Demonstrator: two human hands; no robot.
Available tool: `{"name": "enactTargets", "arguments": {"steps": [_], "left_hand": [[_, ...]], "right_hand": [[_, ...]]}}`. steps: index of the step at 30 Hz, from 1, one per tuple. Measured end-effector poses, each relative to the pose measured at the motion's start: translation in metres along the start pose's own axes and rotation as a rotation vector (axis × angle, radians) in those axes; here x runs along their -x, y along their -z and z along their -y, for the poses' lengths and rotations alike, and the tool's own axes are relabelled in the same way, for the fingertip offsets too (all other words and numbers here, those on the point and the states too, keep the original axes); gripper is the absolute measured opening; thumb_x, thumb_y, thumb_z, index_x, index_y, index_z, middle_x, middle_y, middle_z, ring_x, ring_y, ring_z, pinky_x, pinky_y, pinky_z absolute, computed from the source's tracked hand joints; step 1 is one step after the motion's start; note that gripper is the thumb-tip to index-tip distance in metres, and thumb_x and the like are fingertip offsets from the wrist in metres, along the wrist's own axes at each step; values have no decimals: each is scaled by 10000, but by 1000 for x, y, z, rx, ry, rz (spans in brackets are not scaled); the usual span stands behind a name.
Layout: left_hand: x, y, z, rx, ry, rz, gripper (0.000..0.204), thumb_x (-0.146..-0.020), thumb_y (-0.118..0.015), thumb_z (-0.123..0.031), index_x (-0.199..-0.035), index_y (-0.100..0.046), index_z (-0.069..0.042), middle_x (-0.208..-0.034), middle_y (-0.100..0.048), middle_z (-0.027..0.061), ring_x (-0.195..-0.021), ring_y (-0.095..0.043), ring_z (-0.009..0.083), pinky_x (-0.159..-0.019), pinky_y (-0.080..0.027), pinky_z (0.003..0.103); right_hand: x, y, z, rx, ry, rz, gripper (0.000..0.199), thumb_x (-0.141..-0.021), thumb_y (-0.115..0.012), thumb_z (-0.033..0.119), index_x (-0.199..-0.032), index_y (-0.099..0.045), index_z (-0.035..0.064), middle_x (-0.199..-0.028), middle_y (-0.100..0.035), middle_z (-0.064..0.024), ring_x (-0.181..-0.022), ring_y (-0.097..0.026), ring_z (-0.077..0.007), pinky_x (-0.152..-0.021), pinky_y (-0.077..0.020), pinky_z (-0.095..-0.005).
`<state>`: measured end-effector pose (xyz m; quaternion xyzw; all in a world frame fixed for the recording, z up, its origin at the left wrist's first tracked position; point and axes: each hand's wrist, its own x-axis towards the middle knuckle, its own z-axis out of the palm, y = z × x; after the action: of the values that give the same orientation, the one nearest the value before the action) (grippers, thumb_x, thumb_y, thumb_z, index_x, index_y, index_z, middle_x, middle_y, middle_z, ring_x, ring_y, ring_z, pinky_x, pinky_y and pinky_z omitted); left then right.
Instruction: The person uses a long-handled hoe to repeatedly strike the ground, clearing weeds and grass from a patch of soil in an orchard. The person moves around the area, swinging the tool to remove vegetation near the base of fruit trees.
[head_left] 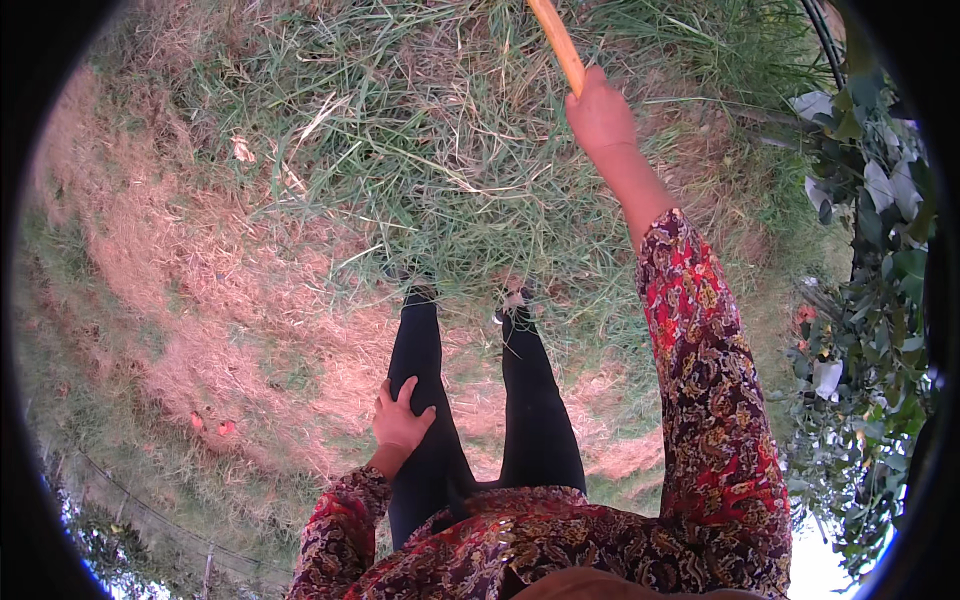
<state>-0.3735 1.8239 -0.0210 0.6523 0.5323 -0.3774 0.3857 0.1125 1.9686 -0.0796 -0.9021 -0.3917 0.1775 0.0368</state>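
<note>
My right hand (603, 112) is stretched far forward and closed around a pale wooden handle (556, 42). The handle runs up past the top edge of the picture, so the tool's working end is hidden. Long green and straw-coloured grass (430, 150) lies loose and tangled on the ground between my feet and that hand. On my left leg, around the knee, my left hand (401, 422) rests with its fingers spread, and it holds nothing. Some cut grass covers my right shoe (516, 298).
Leafy branches (880, 290) with white bag-like pieces (828, 378) among them line the right side. Dry brownish grass (220, 320) spreads to the left. Two small reddish things (227, 427) lie there. Thin posts (208, 570) and a wire stand at the lower left.
</note>
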Motion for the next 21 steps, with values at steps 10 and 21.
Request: {"name": "enactTargets", "arguments": {"steps": [10,21], "left_hand": [[5,-4,-6,42,95,54,674,-701,-685,-414,-1314,-422,-316,-1408,-282,151,-1254,-353,386,-966,-400,483],[4,-11,-21,-53,37,7,667,-705,-687,-407,-1309,-427,-302,-1391,-304,164,-1235,-381,386,-964,-406,466]], "right_hand": [[365,-56,-147,110,-480,665,308,-782,-604,187,-1010,-458,41,-840,-623,-269,-809,-622,-436,-712,-493,-532],[113,-24,-65,-110,-52,95,304,-789,-607,203,-1004,-461,47,-699,-606,-223,-661,-611,-419,-597,-506,-509]]}}
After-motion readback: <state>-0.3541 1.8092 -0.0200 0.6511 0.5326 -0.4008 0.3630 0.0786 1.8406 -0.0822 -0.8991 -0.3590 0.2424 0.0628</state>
